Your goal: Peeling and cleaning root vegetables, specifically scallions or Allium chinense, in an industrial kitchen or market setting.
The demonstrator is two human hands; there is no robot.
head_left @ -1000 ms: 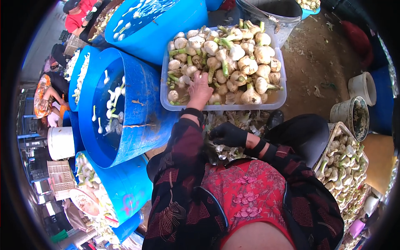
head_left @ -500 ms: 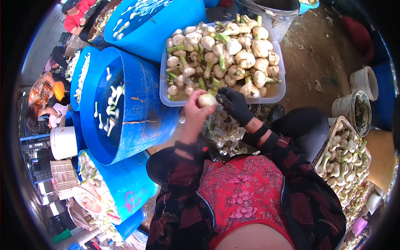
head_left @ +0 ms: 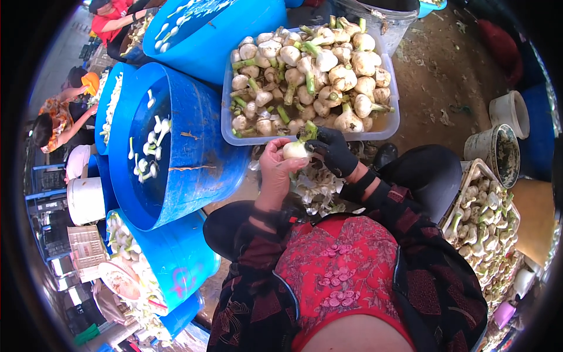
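My bare left hand [head_left: 275, 170] is closed around a peeled white garlic bulb [head_left: 295, 151], thumb and fingers against its side. A short green stem stub sticks up from the bulb. My right hand [head_left: 334, 152], in a black glove, pinches the bulb's right side by the stem; its fingertips are partly hidden. Just beyond my hands stands a clear plastic tub [head_left: 394, 120] heaped with unpeeled garlic bulbs [head_left: 343, 76] in brownish water. Loose garlic skins [head_left: 316, 188] lie in a pile below my hands.
To the left is a large blue barrel [head_left: 199, 152] of water with trimmed bulbs floating in it; more blue tubs surround it. A crate of garlic [head_left: 478, 217] and two dirty white buckets [head_left: 492, 149] stand at right. Co-workers [head_left: 58, 126] sit at far left.
The bulb has turned in my hands, and its green stem now shows at the top. Both hands have shifted slightly. At far left, the co-workers' arms have moved.
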